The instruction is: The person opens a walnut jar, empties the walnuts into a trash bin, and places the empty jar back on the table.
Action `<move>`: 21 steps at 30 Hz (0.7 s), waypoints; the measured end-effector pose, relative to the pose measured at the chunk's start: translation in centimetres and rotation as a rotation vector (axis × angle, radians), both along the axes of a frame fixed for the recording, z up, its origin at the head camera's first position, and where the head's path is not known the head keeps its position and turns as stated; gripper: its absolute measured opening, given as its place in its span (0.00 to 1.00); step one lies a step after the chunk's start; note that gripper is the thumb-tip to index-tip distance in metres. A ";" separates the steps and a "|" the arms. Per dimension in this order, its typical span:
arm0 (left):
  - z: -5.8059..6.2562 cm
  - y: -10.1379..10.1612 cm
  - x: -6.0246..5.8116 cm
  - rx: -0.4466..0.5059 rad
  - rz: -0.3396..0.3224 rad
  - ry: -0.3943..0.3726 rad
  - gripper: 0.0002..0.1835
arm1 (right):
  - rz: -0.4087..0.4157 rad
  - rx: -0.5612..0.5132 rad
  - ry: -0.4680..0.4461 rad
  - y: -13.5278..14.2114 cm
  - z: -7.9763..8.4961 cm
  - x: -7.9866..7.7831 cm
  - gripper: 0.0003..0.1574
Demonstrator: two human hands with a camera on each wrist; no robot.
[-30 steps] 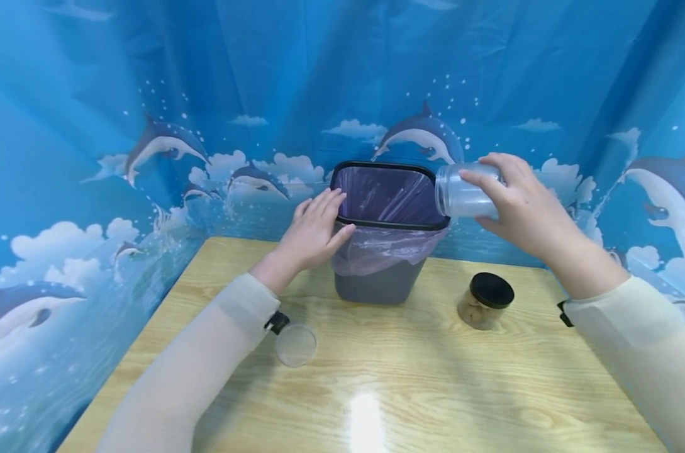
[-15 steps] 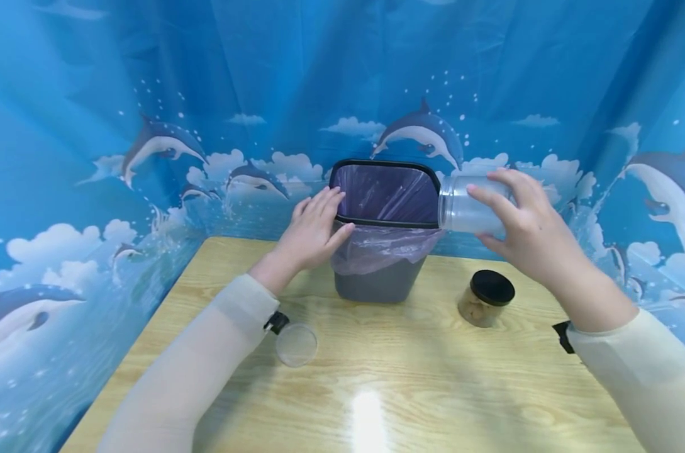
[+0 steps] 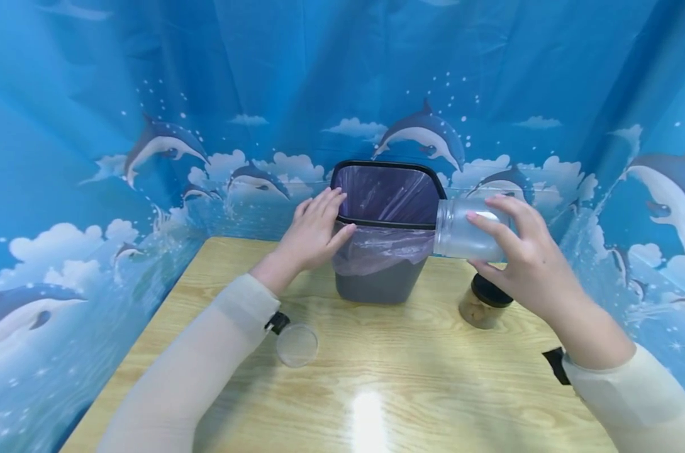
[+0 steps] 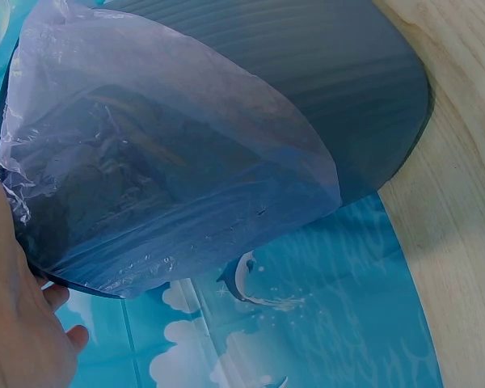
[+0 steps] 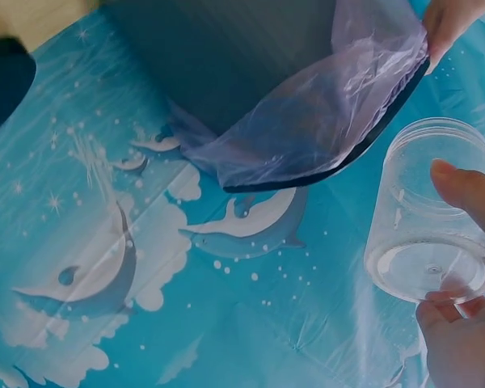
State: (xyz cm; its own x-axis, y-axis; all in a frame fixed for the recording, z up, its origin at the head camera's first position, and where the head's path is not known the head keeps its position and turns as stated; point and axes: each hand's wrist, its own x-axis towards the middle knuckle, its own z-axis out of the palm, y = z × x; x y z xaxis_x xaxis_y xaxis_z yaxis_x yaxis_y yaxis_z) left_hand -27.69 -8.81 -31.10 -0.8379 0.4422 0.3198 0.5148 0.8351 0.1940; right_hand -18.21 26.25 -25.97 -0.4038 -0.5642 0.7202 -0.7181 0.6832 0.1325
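Note:
In the head view my right hand (image 3: 531, 258) grips a clear plastic jar (image 3: 469, 229) that lies on its side in the air. Its open mouth faces left and overlaps the right edge of the bin. Nothing shows inside the jar (image 5: 432, 214) in the right wrist view. My left hand (image 3: 314, 233) rests on the left rim of a grey trash bin (image 3: 376, 283), fingers mostly straight and thumb spread. A thin translucent purple bag (image 3: 382, 248) lines the bin and folds down over its black rim.
A small jar (image 3: 478, 308) with a black lid and brownish contents stands at right, partly behind my right hand. A clear round lid (image 3: 297, 345) lies on the wooden table (image 3: 421, 377) near my left wrist. A blue dolphin-print curtain (image 3: 297, 82) hangs behind.
My right hand has brought the clear jar lower and nearer to me, beside the bin's front right corner. My left hand and the bin have stayed in place.

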 end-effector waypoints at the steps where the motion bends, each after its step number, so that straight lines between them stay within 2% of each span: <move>1: 0.0 0.0 0.0 -0.003 0.002 0.000 0.43 | 0.000 -0.001 -0.008 0.0 -0.2 0.1 0.58; 4: 0.1 0.0 0.1 -0.003 0.004 -0.007 0.42 | 0.005 -0.006 -0.031 0.0 -0.8 0.5 0.39; 6: 0.1 0.1 0.1 -0.002 0.001 -0.012 0.42 | 0.008 -0.017 -0.046 0.0 -1.3 0.8 0.34; 9: 0.1 0.1 0.1 0.000 -0.002 -0.019 0.42 | 0.016 -0.040 -0.044 -0.1 -2.0 0.9 0.39; 21: 0.1 0.1 0.0 0.001 0.004 -0.004 0.42 | 0.070 -0.146 -0.021 0.0 -5.5 0.4 0.40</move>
